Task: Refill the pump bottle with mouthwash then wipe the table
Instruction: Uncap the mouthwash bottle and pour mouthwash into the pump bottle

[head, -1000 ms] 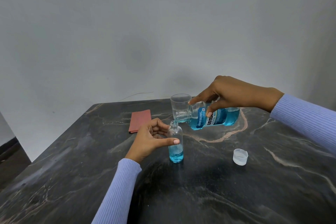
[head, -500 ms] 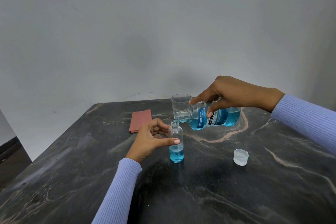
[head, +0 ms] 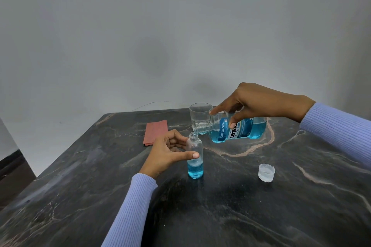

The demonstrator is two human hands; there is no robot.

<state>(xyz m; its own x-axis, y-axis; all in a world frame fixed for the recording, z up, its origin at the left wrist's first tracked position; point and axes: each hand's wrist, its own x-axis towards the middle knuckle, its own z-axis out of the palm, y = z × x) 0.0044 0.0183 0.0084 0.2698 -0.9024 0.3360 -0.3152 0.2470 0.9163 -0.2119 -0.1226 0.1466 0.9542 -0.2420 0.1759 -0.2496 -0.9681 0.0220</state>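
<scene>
A small clear pump bottle [head: 195,164], without its pump, stands upright on the dark marble table [head: 241,206], its lower third holding blue liquid. My left hand [head: 168,152] holds it around the middle, thumb in front and fingers behind. My right hand [head: 253,104] grips a blue mouthwash bottle [head: 239,129] tipped on its side, its open neck just above and to the right of the small bottle's mouth. A thin stream of mouthwash runs down into the small bottle. A folded red cloth [head: 155,132] lies flat behind my left hand.
An empty clear glass [head: 199,115] stands behind the mouthwash bottle's neck. A translucent white cap [head: 266,172] sits on the table to the right of the small bottle. The table's left edge drops to the floor; a grey wall rises behind.
The blue liquid in the small bottle has risen slightly. Both hands and the tipped mouthwash bottle have stayed almost still.
</scene>
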